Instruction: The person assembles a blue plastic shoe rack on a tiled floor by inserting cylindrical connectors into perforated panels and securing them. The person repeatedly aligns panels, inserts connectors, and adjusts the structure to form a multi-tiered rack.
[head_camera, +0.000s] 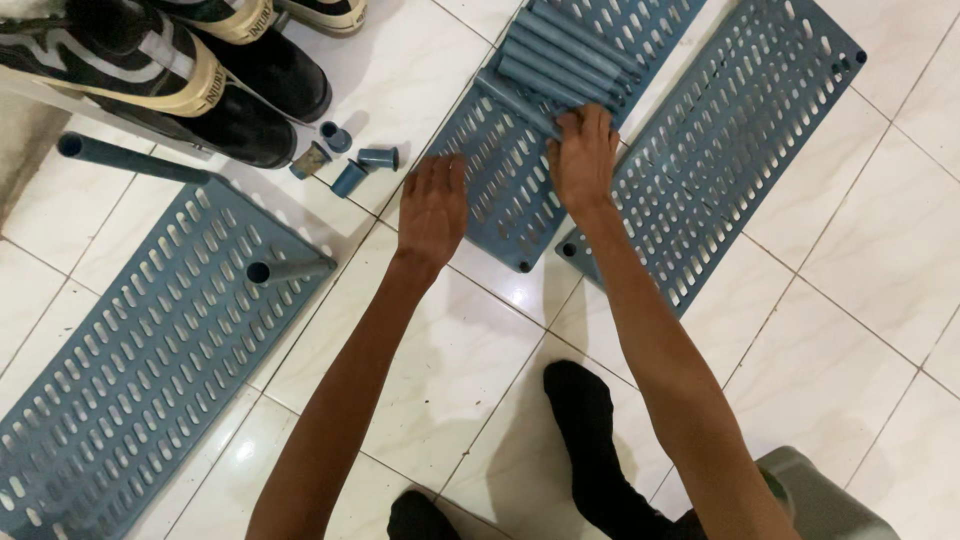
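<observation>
Black-socked feet (590, 450) stand nearest on the white tiled floor (850, 330), both forearms reaching out above them. Right hand (583, 160) is curled, fingertips pressed on a row of blue-grey plastic tubes (560, 60) lying side by side on the middle slotted shelf panel (500, 190); whether it fully grips one cannot be told. Left hand (433, 205) is flat and open, holding nothing, at that panel's left edge.

Risk, as judged: the tubes are round and loose, so a push could roll them off the panel onto smooth tile. Small connector sleeves (350, 165) lie scattered left of the hands, easily knocked.

Further out: a second panel (730, 140) to the right, a third (130, 380) near left with a tube (290, 270) on it, and sneakers (170, 70) at far left.
</observation>
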